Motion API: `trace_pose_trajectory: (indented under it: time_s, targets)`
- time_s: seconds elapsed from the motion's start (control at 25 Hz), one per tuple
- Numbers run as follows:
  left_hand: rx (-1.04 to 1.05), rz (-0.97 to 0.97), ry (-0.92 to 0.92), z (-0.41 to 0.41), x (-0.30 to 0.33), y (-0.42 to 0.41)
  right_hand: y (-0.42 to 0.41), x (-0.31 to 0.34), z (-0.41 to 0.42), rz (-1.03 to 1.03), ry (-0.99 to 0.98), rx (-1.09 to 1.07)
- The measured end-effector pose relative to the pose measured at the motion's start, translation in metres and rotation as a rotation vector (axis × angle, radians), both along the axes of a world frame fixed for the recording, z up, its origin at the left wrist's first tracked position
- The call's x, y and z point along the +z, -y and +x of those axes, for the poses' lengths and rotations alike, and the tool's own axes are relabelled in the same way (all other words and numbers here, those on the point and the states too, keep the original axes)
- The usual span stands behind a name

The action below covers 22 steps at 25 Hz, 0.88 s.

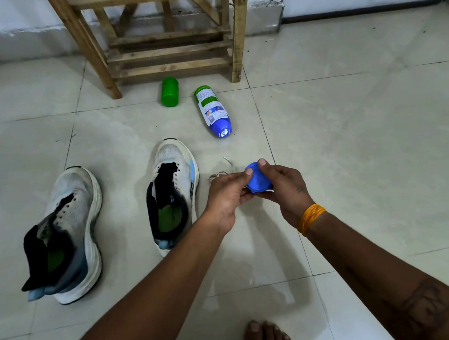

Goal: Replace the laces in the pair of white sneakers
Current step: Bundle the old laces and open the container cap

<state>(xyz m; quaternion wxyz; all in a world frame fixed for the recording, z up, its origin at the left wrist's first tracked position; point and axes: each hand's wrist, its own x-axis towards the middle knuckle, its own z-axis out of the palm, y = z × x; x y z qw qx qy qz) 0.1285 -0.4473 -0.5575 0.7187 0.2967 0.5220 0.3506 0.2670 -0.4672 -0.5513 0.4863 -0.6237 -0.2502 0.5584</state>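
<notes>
Tiled floor (pixel 352 125) under wooden rack (pixel 158 34), both hands' grip (pixel 223 193) (pixel 286 189) clamped round blue cap (pixel 257 178)

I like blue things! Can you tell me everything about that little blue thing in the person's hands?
The blue thing is small and rounded, and looks like smooth, slightly glossy plastic, perhaps a cap or little tub. Both hands hold it above the tiled floor: the left hand pinches its left side, and the right hand wraps its fingers round the right side and top. Its underside is hidden.

Both hands (pixel 256 192) forward, fingers curled.
</notes>
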Motion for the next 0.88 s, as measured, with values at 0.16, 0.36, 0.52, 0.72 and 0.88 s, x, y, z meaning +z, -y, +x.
trace_pose_trajectory:
  time_s: [0.16, 0.36, 0.52, 0.72, 0.88]
  targets:
    - [0.104, 0.002, 0.046, 0.002, -0.001, 0.004, -0.002, 0.000, -0.003, 0.061, 0.123, 0.081]
    - [0.157, -0.014, -0.006, 0.005, 0.003, -0.003, -0.004, 0.002, -0.006, 0.061, 0.051, 0.004]
    - [0.033, 0.051, -0.088, -0.005, 0.004, -0.013, -0.013, 0.007, -0.007, 0.009, 0.190, 0.145]
    - [0.036, 0.028, -0.055, -0.010, 0.014, -0.024, -0.023, 0.014, -0.017, 0.116, 0.217, 0.033]
    - [0.073, 0.002, -0.102, -0.014, 0.008, -0.023, -0.022, 0.010, -0.022, 0.036, 0.086, 0.086]
